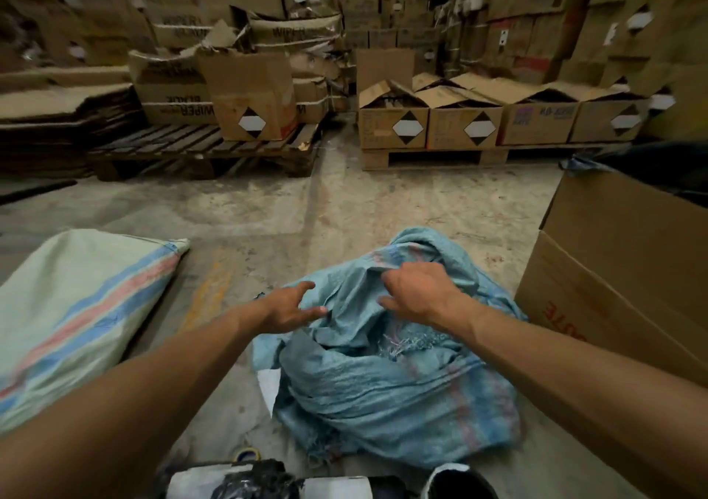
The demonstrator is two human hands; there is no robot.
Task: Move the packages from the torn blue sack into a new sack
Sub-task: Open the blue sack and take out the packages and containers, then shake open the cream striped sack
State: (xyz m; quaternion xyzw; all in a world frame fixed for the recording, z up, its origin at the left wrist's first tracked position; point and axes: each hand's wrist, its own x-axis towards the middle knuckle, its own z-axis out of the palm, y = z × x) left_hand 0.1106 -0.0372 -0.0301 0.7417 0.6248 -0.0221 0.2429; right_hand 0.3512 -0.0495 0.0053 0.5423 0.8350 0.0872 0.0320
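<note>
Torn blue sack [387, 379] lies crumpled on the concrete floor [344, 207], lower centre of the frame, frayed threads showing at a rip near its middle. Something dark shows through the opening; packages themselves cannot be made out. A white scrap pokes out under the sack's left edge.

Right hand [415, 293], centre frame, has its fingers curled into a fold of the sack's fabric near the top, pinching it. Left hand [289, 307], just left of it, is spread, fingers straight, tips touching the cloth at the sack's left side; it grips nothing.

Pale green woven sack with blue and pink stripes [76, 307] lies flat at the left edge, well apart from the blue one. This is likely the new sack, though it looks partly filled or folded; cannot tell.

Large cardboard box [620, 268] stands close to the sack's right side. Pallets of open cartons [459, 123] line the upper frame.

Risks, as judged:
- Pulling on the pinched fold could lengthen the rip, since the weave is already fraying, and spill the contents onto the floor.
- Lifting by one hand only could tip the load toward the open tear.
- The new sack lies out of easy reach, so carried packages may drop in between.
</note>
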